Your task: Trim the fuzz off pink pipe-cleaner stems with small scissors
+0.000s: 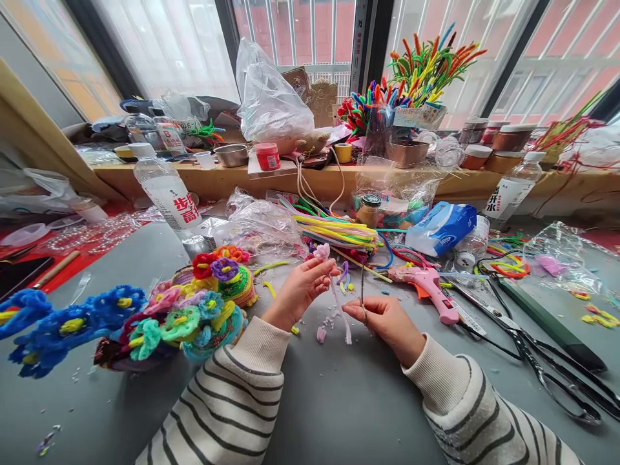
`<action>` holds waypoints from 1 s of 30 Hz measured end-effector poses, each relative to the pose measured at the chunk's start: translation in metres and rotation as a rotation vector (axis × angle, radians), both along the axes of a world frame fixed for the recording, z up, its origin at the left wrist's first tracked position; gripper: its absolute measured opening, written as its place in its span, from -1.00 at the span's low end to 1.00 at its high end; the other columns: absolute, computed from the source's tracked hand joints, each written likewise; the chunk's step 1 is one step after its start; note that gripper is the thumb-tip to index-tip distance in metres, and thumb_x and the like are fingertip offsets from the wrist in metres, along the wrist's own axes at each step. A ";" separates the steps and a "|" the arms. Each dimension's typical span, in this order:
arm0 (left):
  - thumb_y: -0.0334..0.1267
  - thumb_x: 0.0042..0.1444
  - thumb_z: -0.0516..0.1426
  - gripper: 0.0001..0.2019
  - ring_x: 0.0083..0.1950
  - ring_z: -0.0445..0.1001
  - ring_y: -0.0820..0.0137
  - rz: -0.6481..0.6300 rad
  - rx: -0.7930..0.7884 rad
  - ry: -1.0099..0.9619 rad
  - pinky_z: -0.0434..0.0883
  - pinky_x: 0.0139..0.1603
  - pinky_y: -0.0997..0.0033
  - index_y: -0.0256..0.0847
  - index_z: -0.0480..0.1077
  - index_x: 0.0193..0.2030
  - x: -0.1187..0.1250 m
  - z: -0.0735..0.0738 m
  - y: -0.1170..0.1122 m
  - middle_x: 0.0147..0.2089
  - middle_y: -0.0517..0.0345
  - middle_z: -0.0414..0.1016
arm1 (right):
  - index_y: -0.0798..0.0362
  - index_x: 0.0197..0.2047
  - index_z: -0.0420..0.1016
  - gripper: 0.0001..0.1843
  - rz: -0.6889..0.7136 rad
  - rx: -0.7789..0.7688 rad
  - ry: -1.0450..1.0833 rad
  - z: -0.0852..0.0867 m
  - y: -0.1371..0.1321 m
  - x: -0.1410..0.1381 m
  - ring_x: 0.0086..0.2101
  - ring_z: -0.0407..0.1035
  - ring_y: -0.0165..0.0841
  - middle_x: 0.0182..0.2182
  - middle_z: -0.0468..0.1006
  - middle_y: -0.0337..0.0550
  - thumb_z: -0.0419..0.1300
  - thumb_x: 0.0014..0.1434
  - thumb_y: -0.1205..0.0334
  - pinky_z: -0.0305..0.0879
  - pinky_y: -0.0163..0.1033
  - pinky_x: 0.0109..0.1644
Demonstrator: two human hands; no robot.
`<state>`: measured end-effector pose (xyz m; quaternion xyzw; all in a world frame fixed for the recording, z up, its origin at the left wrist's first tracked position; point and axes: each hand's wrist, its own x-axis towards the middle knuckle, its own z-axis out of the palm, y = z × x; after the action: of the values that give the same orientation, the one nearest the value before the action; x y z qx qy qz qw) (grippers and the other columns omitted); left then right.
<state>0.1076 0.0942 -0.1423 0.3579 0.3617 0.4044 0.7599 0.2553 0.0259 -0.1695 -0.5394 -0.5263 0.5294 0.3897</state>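
Observation:
My left hand (310, 287) pinches a small pale pink pipe-cleaner flower (321, 252) between thumb and fingers, raised above the grey table. A pale pink pipe-cleaner stem (341, 310) hangs down from it toward the tabletop. Held upright in my right hand (382, 318) is a slim pair of scissors (362, 287), its blades pointing away from me; the handles are mostly hidden by my fingers. Below and between the hands lie pale fluff trimmings and a small pink tuft (321, 334).
Colourful pipe-cleaner flowers (179, 323) stand at left. A bundle of pipe cleaners (334, 232) lies ahead. To the right are a pink glue gun (431, 287), large scissors (527, 349) and a tissue pack (440, 229). Water bottles (167, 194) flank the work area.

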 end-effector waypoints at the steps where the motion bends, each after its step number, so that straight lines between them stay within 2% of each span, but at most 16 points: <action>1: -0.38 -0.19 0.22 -0.81 -0.62 0.29 0.69 -0.006 0.011 0.013 0.28 -0.60 0.77 -0.33 0.29 -0.41 0.000 -0.001 0.000 -0.47 0.13 0.43 | 0.16 -0.35 0.52 -0.63 -0.009 -0.001 0.005 0.000 0.000 0.000 -0.65 -0.12 -0.58 -0.71 0.17 -0.33 0.17 -0.11 0.02 -0.20 -0.39 -0.59; 5: -0.35 -0.19 0.22 -0.81 -0.61 0.29 0.70 -0.012 0.046 0.081 0.29 -0.58 0.77 -0.34 0.30 -0.42 0.001 -0.002 0.000 -0.47 0.14 0.42 | 0.14 -0.33 0.52 -0.64 -0.041 0.007 0.015 0.001 0.000 0.002 -0.65 -0.12 -0.58 -0.67 0.25 -0.30 0.17 -0.11 0.04 -0.19 -0.39 -0.60; 10: -0.36 -0.18 0.21 -0.83 -0.61 0.28 0.70 -0.020 0.039 0.094 0.28 -0.57 0.75 -0.34 0.31 -0.43 0.004 -0.001 -0.003 -0.47 0.14 0.42 | 0.15 -0.36 0.51 -0.64 0.004 -0.009 0.047 0.002 -0.002 -0.004 -0.65 -0.14 -0.58 -0.73 0.07 -0.36 0.16 -0.09 0.01 -0.22 -0.39 -0.59; 13: -0.37 -0.16 0.20 -0.86 -0.61 0.27 0.70 -0.027 0.028 0.070 0.27 -0.58 0.76 -0.35 0.34 -0.44 0.004 0.000 -0.003 -0.48 0.13 0.42 | 0.18 -0.45 0.49 -0.66 0.019 -0.036 0.096 0.001 -0.003 -0.008 -0.66 -0.14 -0.60 -0.73 0.06 -0.37 0.20 -0.13 0.02 -0.24 -0.39 -0.59; 18: -0.34 -0.09 0.15 -0.81 -0.53 0.31 0.68 -0.113 -0.001 -0.026 0.31 -0.51 0.74 -0.32 0.40 -0.27 0.001 0.000 -0.003 -0.28 0.04 0.44 | 0.17 -0.43 0.47 -0.67 0.032 -0.173 0.378 -0.004 -0.003 -0.007 -0.70 -0.18 -0.61 -0.79 -0.01 -0.42 0.19 -0.11 0.03 -0.32 -0.38 -0.61; 21: -0.35 -0.11 0.17 -0.82 -0.53 0.29 0.70 -0.138 -0.008 -0.057 0.31 -0.49 0.74 -0.32 0.42 -0.29 0.000 -0.001 -0.003 -0.24 0.05 0.43 | 0.18 -0.45 0.45 -0.68 0.078 -0.241 0.506 -0.006 -0.003 -0.006 -0.72 -0.21 -0.62 -0.80 -0.05 -0.44 0.20 -0.13 0.04 -0.35 -0.37 -0.62; 26: -0.32 -0.19 0.22 -0.84 -0.53 0.28 0.67 -0.100 0.020 -0.029 0.27 -0.51 0.71 -0.32 0.40 -0.41 0.002 -0.001 -0.004 -0.40 0.14 0.40 | 0.21 -0.37 0.47 -0.61 0.077 -0.181 0.426 -0.004 -0.004 -0.007 -0.69 -0.17 -0.62 -0.78 0.01 -0.41 0.21 -0.11 0.02 -0.34 -0.38 -0.60; 30: -0.28 -0.21 0.23 -0.83 -0.55 0.24 0.68 -0.091 0.070 0.011 0.21 -0.53 0.70 -0.33 0.36 -0.48 0.003 -0.001 -0.005 -0.47 0.20 0.34 | 0.19 -0.44 0.47 -0.67 0.036 -0.152 0.363 -0.003 -0.005 -0.008 -0.68 -0.14 -0.63 -0.75 0.06 -0.39 0.26 -0.16 0.06 -0.30 -0.39 -0.60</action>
<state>0.1105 0.0894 -0.1430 0.4027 0.3350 0.3797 0.7625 0.2475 0.0208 -0.1727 -0.4534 -0.4152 0.6632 0.4268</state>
